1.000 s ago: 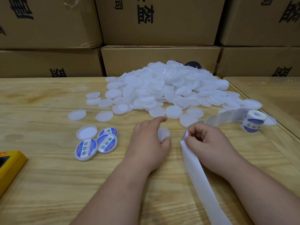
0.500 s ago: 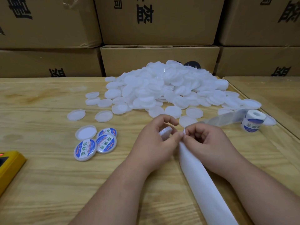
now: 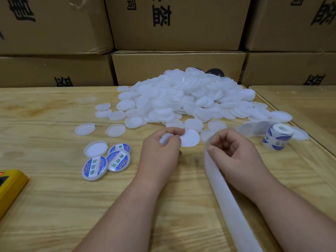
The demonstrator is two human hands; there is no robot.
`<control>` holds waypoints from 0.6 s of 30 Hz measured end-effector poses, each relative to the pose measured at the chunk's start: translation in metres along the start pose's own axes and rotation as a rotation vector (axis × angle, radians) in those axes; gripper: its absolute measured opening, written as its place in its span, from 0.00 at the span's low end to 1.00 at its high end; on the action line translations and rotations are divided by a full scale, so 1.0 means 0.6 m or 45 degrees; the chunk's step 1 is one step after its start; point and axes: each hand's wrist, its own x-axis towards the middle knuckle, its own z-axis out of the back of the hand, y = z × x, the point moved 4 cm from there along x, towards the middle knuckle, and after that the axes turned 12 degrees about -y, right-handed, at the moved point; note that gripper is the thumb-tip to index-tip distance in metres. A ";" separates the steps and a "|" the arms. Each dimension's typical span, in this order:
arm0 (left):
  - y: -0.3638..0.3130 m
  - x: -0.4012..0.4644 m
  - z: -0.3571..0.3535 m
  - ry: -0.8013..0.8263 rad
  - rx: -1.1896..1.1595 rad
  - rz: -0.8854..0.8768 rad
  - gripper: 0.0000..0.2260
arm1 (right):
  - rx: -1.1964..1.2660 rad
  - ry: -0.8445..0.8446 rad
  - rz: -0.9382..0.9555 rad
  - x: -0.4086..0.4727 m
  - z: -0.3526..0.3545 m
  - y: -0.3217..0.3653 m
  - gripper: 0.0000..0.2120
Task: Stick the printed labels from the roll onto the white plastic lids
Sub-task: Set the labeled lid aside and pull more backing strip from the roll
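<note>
My left hand [image 3: 161, 153] is curled around a white plastic lid [image 3: 165, 138]. Its thumb and forefinger pinch the edge of a flat round white disc [image 3: 190, 141], which looks like a peeled label seen from its blank side. My right hand [image 3: 234, 155] is closed on the white backing strip [image 3: 221, 186]. The strip runs from the label roll [image 3: 278, 139] at the right, through my fingers, down to the frame's bottom edge. Three labelled lids [image 3: 94, 168] lie to the left. A big pile of plain white lids [image 3: 190, 99] lies behind my hands.
An upturned plain lid [image 3: 95, 148] lies by the labelled ones, with loose lids [image 3: 84, 129] scattered further back. A yellow device [image 3: 9, 188] sits at the left edge. Cardboard boxes [image 3: 178, 68] wall off the back. A second tabletop [image 3: 300, 100] adjoins on the right.
My left hand lifted the lid off the table, met the right hand at the strip, then drew back left holding the round white disc. The right hand stayed on the strip.
</note>
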 end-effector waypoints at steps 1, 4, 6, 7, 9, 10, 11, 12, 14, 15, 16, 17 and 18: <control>0.000 -0.001 -0.003 0.034 0.004 -0.006 0.12 | 0.034 -0.015 0.027 -0.001 -0.002 0.003 0.12; 0.000 -0.005 -0.009 0.126 0.025 -0.027 0.10 | 0.016 -0.019 0.136 -0.006 -0.006 0.009 0.19; 0.003 -0.004 -0.010 0.162 0.033 -0.028 0.10 | -0.036 -0.040 0.206 -0.007 -0.005 0.014 0.19; 0.004 -0.003 -0.011 0.177 0.029 -0.022 0.10 | -0.059 -0.048 0.231 -0.006 -0.005 0.016 0.17; 0.005 -0.002 -0.012 0.208 0.006 -0.009 0.10 | -0.073 -0.061 0.245 -0.005 -0.003 0.017 0.15; 0.005 -0.002 -0.012 0.226 -0.005 -0.007 0.10 | -0.068 -0.072 0.240 -0.005 -0.002 0.017 0.15; 0.004 -0.003 -0.013 0.246 -0.017 -0.010 0.10 | -0.060 -0.084 0.233 -0.004 0.000 0.017 0.14; 0.003 -0.005 -0.014 0.271 -0.037 -0.021 0.10 | -0.046 -0.096 0.221 -0.004 0.001 0.017 0.14; -0.002 -0.010 -0.016 0.334 -0.096 -0.067 0.11 | 0.017 -0.116 0.168 -0.003 0.001 0.016 0.13; -0.004 -0.012 -0.017 0.369 -0.120 -0.087 0.12 | 0.062 -0.121 0.133 -0.003 0.000 0.016 0.13; -0.004 -0.013 -0.017 0.405 -0.142 -0.089 0.14 | 0.105 -0.125 0.101 -0.003 0.000 0.015 0.13; -0.004 -0.013 -0.017 0.437 -0.167 -0.071 0.17 | 0.140 -0.133 0.072 -0.002 0.000 0.014 0.13; -0.003 -0.011 -0.016 0.458 -0.205 -0.036 0.19 | 0.169 -0.143 0.038 0.000 0.001 0.012 0.14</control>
